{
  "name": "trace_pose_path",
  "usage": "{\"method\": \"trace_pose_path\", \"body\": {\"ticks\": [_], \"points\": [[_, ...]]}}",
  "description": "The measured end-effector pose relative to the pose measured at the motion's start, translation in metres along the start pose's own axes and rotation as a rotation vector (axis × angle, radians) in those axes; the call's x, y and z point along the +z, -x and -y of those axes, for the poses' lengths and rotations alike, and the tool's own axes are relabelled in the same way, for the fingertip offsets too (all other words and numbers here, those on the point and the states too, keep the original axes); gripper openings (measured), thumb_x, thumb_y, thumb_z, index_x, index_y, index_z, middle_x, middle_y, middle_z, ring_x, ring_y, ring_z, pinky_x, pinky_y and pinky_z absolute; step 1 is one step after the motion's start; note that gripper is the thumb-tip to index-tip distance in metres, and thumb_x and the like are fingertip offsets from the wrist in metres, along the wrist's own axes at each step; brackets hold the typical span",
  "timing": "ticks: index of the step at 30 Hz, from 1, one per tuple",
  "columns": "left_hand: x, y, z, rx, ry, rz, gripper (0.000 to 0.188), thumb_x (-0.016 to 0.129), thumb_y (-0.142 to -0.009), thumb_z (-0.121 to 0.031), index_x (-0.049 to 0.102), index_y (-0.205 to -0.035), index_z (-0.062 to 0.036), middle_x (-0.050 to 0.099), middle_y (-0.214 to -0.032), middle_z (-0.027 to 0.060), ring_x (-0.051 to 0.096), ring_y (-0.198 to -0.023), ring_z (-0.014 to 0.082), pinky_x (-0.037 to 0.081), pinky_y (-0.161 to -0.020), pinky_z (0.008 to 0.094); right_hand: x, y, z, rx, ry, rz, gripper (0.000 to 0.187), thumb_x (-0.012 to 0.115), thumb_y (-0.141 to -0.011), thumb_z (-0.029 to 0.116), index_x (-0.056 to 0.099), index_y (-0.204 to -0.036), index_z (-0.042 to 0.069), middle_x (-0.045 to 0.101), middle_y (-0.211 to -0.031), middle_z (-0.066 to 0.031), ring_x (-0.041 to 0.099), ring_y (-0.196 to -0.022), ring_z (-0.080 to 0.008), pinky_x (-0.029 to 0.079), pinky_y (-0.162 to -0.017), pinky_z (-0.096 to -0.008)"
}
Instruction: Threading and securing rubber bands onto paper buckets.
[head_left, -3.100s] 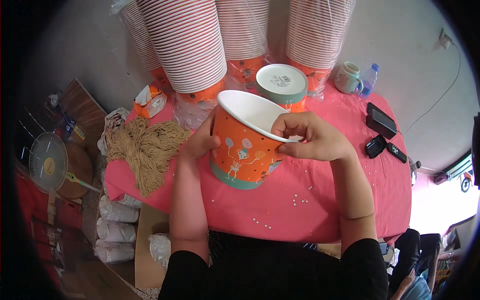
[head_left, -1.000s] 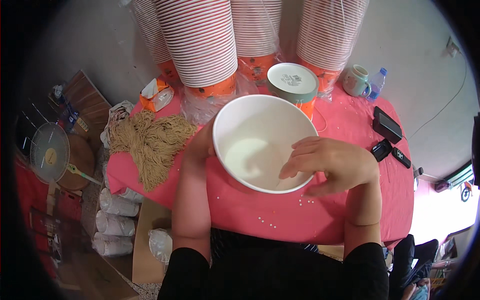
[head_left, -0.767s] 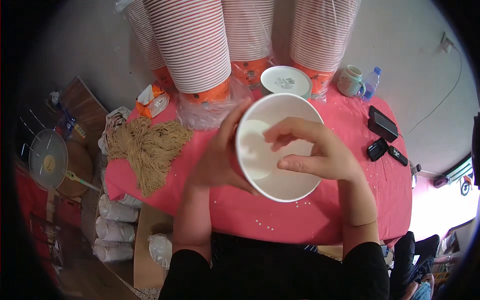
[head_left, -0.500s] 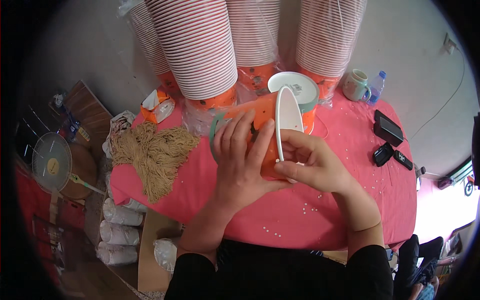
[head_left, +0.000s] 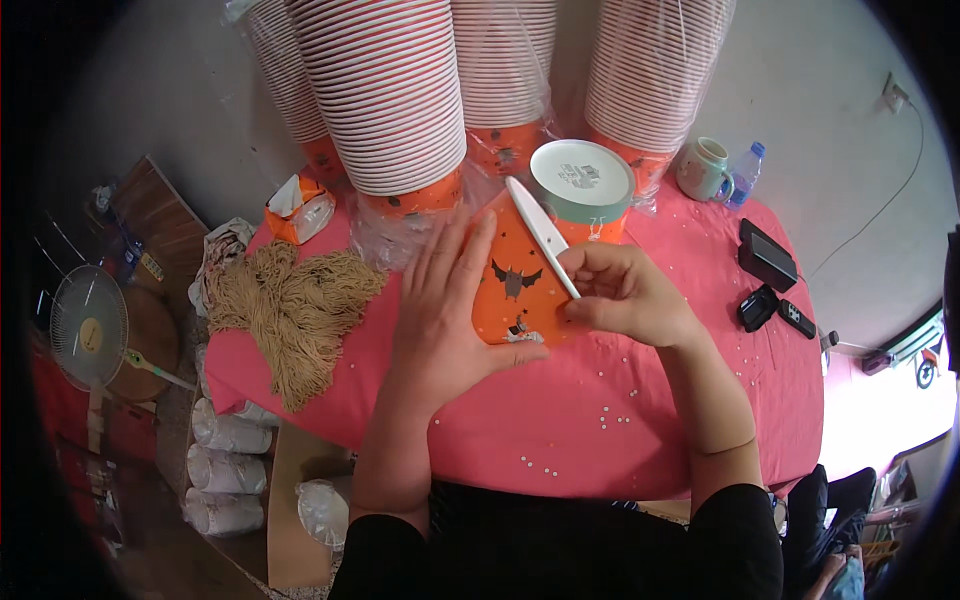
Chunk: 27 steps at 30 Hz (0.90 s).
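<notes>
An orange paper bucket (head_left: 520,285) with a bat print and a white rolled rim is held on its side above the table. Its rim tilts to the right, seen nearly edge-on, so the inside is hidden. My left hand (head_left: 435,320) holds the bucket by its base end and side, the thumb across the lower wall. With thumb and fingers, my right hand (head_left: 635,295) pinches the rim. Right behind stands another bucket (head_left: 582,182), bottom up, with a green band and a white base.
Tall nested bucket stacks (head_left: 375,100) in clear plastic line the back. Tan strings (head_left: 300,310) lie at left. A mug (head_left: 703,170), a bottle (head_left: 746,175) and black cases (head_left: 768,257) stand at right. Small white dots (head_left: 610,412) dot the pink tablecloth (head_left: 500,430).
The bucket has turned in my hands: its open mouth was visible and now the rim shows edge-on, with the bat print facing up. My right hand stays at the rim.
</notes>
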<state>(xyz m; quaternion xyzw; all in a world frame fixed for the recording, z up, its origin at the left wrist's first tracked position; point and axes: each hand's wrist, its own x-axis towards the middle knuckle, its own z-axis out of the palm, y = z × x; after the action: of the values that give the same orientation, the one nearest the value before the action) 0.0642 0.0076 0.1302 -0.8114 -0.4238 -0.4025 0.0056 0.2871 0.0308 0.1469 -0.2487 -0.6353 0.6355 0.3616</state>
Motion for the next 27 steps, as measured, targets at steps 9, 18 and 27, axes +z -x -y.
{"method": "trace_pose_path", "body": {"ticks": [9,18,27], "points": [[0.016,0.002,0.002,-0.011,0.074,-0.044,0.118,0.09,-0.05,-0.041,0.032,-0.146,-0.0071,0.041,-0.141,0.0213,0.043,-0.129,0.0382,0.036,-0.105,0.0506,-0.002,-0.006,-0.007,-0.054,-0.113,-0.068,0.019,0.059,-0.08,-0.004,0.059,-0.099,0.0,0.061,-0.09,0.0017,0.056,-0.079,-0.0024,0.045,-0.069,-0.0185],[0.022,0.001,-0.003,-0.008,0.053,-0.1,0.115,0.091,-0.049,-0.038,0.034,-0.144,-0.0085,0.04,-0.141,0.0205,0.043,-0.128,0.0385,0.038,-0.103,0.0512,0.001,-0.003,-0.005,-0.065,-0.074,-0.036,0.019,0.059,-0.081,-0.003,0.058,-0.099,-0.001,0.06,-0.091,0.0018,0.055,-0.08,-0.0041,0.046,-0.07,-0.0213],[0.028,0.001,-0.005,0.053,-0.12,-0.239,0.11,0.092,-0.047,-0.033,0.037,-0.14,-0.0138,0.038,-0.142,0.0195,0.041,-0.127,0.038,0.037,-0.103,0.0509,0.002,-0.003,-0.014,-0.187,0.292,-0.12,0.016,0.065,-0.082,0.004,0.059,-0.097,0.0,0.062,-0.091,-0.0015,0.057,-0.082,-0.0067,0.05,-0.074,-0.0247]]}}
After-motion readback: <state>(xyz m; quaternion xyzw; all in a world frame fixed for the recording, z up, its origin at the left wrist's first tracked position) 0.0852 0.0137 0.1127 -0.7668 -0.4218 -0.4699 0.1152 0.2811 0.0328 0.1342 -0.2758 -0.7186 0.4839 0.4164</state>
